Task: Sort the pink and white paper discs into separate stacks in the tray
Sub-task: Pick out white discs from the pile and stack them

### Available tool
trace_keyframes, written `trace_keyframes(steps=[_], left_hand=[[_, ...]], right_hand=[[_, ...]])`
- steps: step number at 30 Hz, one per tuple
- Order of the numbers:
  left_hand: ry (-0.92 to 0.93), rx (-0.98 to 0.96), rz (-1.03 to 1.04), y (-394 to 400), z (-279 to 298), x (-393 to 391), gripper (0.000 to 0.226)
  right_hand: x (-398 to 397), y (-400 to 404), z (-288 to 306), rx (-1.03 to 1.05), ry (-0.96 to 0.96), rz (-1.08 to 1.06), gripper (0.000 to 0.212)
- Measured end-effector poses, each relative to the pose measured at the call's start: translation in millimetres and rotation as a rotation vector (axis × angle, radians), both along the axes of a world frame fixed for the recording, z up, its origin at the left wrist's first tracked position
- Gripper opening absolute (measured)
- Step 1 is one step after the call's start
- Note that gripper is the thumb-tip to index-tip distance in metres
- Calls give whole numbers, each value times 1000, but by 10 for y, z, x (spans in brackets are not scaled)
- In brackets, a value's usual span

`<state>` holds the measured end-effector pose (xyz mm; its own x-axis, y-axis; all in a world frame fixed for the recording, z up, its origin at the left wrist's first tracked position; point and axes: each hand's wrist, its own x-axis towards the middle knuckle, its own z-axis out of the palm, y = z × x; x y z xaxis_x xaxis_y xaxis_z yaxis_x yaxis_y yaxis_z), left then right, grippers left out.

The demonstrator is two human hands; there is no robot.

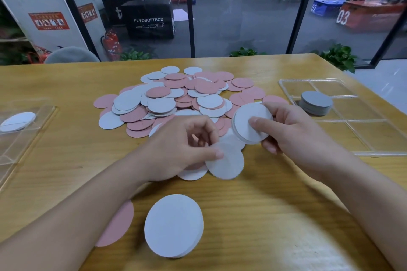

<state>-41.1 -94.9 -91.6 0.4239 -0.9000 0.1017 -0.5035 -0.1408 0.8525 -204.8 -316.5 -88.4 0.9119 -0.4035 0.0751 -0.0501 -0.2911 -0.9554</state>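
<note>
Wooden table [275, 215] is filling the lower view, running back to a glass wall.

Loose pile of pink and white discs [187, 97] is lying spread across the table's middle, the two colours overlapping with no order.

Clear divided tray [363, 136] is sitting at the right edge of the table, well apart from the pile. One of its compartments is holding a short stack of discs [316, 103]; these are reading grey in the shade, so their true colour is hard to call.

Second clear tray [13, 152] is sitting at the left edge, with a single white disc [17, 121] lying in its far part.

Near stack of white discs [174, 225] is standing on the table close to the person, just beside a lone pink disc [116, 224] that is lying partly under the left forearm.

Right hand [293, 136] is holding a thin stack of white discs [248, 123] upright-tilted above the near edge of the pile; thumb is pressing across its face, fingers are curling round behind its rim.

Left hand [182, 149] is pinching one white disc [226, 161] by its left edge between thumb and fingertips. That disc is hanging out to the right of the grip, just below the right hand's stack and possibly touching it; motion blur is softening the edge.
</note>
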Motion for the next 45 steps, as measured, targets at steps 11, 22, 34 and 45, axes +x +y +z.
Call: trace_keyframes(steps=[11,22,34,45], left_hand=[[165,-107,108,-13,-65,56,6],[-315,12,77,-65,-185,33,37],[-354,17,-13,14,-138,0,15],[-456,195,-21,-70,-104,-33,44]], right_hand=[[2,13,-51,-82,65,58,16],[21,-42,-58,-107,77,-4,17],[58,-111,-130,-75,119,-62,17],[47,-97,-109,-90,159,-78,18]])
